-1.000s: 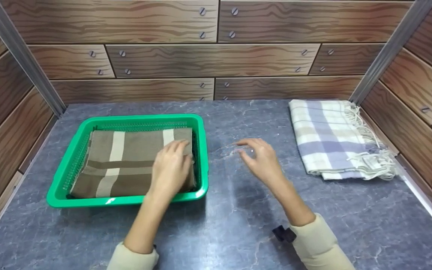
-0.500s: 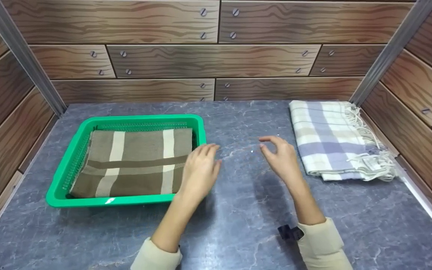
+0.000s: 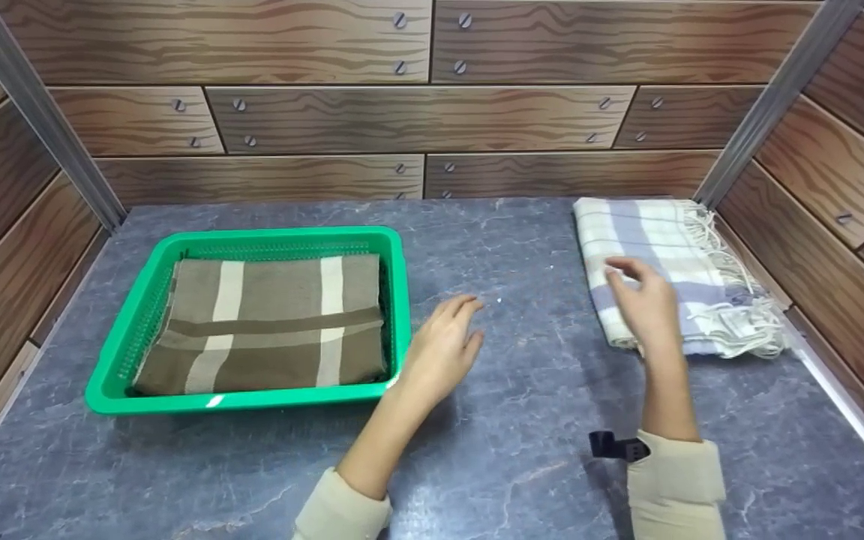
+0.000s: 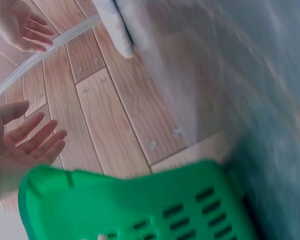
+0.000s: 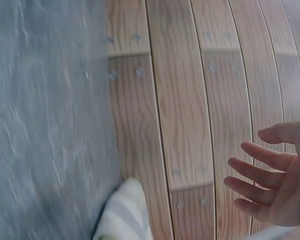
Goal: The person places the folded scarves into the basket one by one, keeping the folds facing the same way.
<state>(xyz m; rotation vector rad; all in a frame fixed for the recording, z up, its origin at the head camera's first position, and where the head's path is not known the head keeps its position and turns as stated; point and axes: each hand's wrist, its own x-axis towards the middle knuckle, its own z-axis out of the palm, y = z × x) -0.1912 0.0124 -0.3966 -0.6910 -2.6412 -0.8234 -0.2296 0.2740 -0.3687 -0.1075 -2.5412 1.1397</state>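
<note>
In the head view my left hand [image 3: 443,351] hovers just right of the green basket [image 3: 400,300], holding nothing, its fingers relaxed. Inside that basket lies a folded brown and grey checked cloth [image 3: 274,300] with cream stripes. My right hand [image 3: 646,304] is over the left part of a folded white and lavender plaid blanket [image 3: 642,232] with fringe on its right side. Loosely spread fingers show on the right hand [image 5: 270,175] in the right wrist view, with nothing in them. The left wrist view shows the left palm [image 4: 20,155] above the basket's perforated wall [image 4: 140,205].
A grey marbled tabletop [image 3: 507,240] carries everything. Wood-plank-patterned walls [image 3: 327,120] close off the back and sides, with metal posts [image 3: 769,97] at the corners. The blanket's fringe reaches the right edge strip [image 3: 844,405].
My left hand has moved right, from above the brown cloth to outside the basket. The right hand has travelled right from bare tabletop to over the plaid blanket.
</note>
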